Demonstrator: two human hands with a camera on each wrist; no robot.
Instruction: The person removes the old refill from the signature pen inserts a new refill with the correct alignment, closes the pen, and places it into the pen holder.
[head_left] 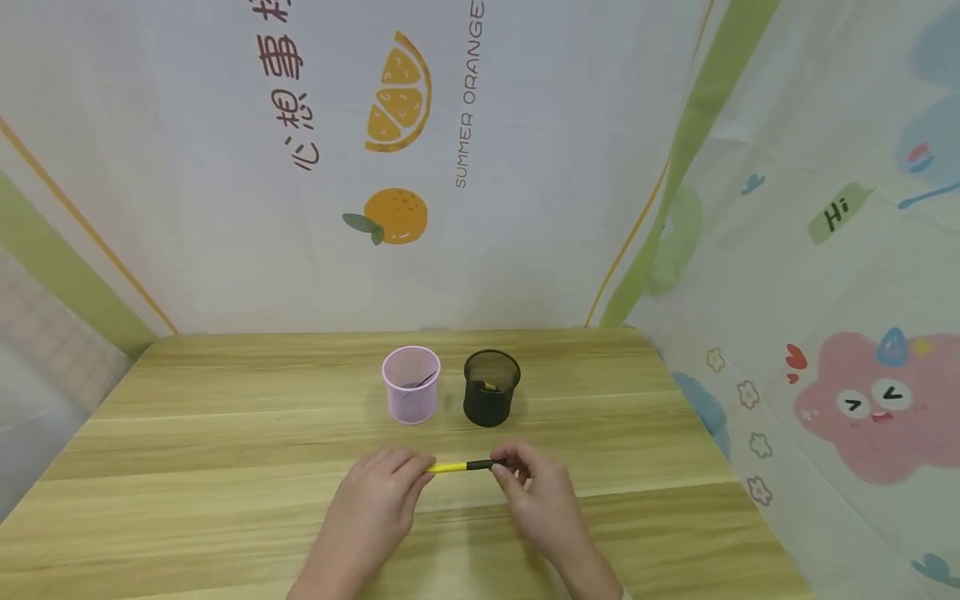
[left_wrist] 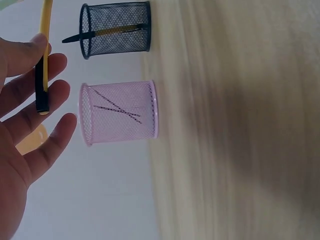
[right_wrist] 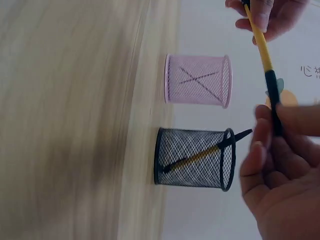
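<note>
A yellow pen with a black cap [head_left: 450,467] is held level between both hands above the table. My left hand [head_left: 375,492] pinches its yellow end between thumb and fingertips; in the left wrist view, a black tail end [left_wrist: 42,100] sticks out past the thumb. At the opposite side, my right hand [head_left: 542,500] grips the black capped end, thumb against curled fingers. Just beyond the hands stand a pink mesh pen cup [head_left: 412,406] and, right of it, a black mesh pen cup [head_left: 487,408].
Inside the black cup leans another yellow and black pen [right_wrist: 195,159]. Two thin dark patterned sticks [left_wrist: 117,110] cross in the pink cup. Both cups stand on a wood-grain table [head_left: 225,417], with a printed cloth [head_left: 525,250] hanging behind and at the right.
</note>
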